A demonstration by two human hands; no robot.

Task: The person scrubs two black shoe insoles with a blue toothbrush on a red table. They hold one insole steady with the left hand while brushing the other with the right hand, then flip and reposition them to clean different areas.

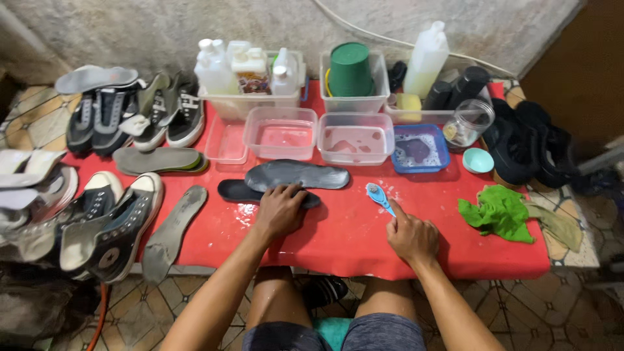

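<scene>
Head view: person sits at a low red table point(364, 240), knees under its near edge. Left hand point(281, 211) lies flat, fingers spread, pressing on a black insole point(237, 190) near table centre; the hand covers the insole's right half. A second dark insole point(296, 174), wet-looking, lies just beyond, touching or overlapping the first, can't tell which. Right hand point(411, 237) rests on the table w/ fingers loosely curled, forefinger and thumb pinching the handle end of a small blue brush point(379, 195); brush head lies on the table, bristles not visible.

Far side: two clear tubs point(354, 138) w/ a little water, a blue tray point(420, 149) of suds, bottles point(247, 68) in a bin, a green bucket point(350, 68). Right: green cloth point(497, 213), black shoes point(530, 140) partly off the table edge. Left: sneakers point(107, 224) and grey insoles point(172, 227), some cut off by frame. Sth dark betw. the knees, hard to make out.
</scene>
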